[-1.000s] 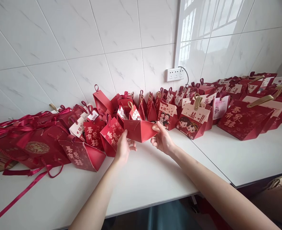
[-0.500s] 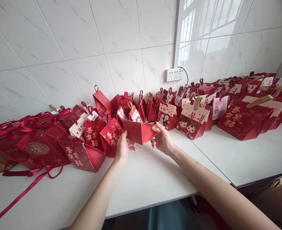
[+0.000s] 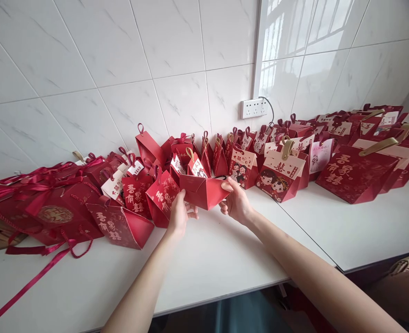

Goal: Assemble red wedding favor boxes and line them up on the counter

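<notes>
A plain red gift box [image 3: 204, 192] is held above the white table between my two hands, its bottom panel and a triangular end facing me. My left hand [image 3: 179, 215] grips its left end, thumb on the near face and fingers curled beneath. At the right end my right hand [image 3: 237, 201] pinches the box, with the thumb along the edge. A dark loop shows over its far edge near the right thumb. Just behind it stands a small box with a gold loop [image 3: 196, 165]. To the left is a red box with white lettering [image 3: 163, 194].
Rows of red gift boxes line the tiled wall, among them a couple-print box [image 3: 281, 173] and a large box with a gold handle [image 3: 357, 171]. Ribboned bags [image 3: 62, 208] crowd the left, one ribbon [image 3: 27, 289] trailing forward. A cardboard box [image 3: 399, 282] sits lower right.
Both hands keep the same hold on the red gift box. The whole view has shifted very slightly; nothing else visibly differs.
</notes>
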Available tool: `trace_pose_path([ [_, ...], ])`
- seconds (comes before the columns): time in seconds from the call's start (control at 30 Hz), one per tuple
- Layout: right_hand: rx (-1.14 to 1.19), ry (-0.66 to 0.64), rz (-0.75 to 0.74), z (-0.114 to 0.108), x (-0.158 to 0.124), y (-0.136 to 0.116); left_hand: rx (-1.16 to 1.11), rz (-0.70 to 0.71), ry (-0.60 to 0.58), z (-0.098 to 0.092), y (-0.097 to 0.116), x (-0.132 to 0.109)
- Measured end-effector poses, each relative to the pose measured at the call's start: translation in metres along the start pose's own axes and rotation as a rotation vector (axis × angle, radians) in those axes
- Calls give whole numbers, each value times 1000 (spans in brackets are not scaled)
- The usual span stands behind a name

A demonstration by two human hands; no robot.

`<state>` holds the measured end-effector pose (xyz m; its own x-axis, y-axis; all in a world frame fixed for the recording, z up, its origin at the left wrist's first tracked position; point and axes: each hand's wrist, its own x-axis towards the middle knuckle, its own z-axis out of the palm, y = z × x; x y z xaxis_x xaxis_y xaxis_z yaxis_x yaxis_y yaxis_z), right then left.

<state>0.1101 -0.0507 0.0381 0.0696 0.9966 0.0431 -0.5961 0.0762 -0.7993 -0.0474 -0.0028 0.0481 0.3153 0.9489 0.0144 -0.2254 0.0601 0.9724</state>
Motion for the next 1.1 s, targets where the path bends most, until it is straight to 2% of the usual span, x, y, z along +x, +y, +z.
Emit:
trace_pose_path([
  [0.3,1,-12,-1,-2,1,0,22,10,3,2,1,-1],
  [0.43,-25,17,55,-5,5,3,33,52,56,-2,-3,5],
  [0.53,-71,21,90,-4,8,6,46,137,123,-6,-6,11],
  [0.67,-183,38,-35,-2,6,5,186,161,196,-11,-9,17],
  [0.8,-385,129,-283,-5,-4,3,384,171,90,-13,-17,20],
  [0.87,-464,195,-375,-9,-13,3,566,225,16,-14,-22,19],
  [1.0,-566,290,-488,-21,-33,4,1039,432,-117,-13,-27,14],
  [1.1,-633,351,-540,-29,-54,0,1178,494,-257,-9,-27,8],
])
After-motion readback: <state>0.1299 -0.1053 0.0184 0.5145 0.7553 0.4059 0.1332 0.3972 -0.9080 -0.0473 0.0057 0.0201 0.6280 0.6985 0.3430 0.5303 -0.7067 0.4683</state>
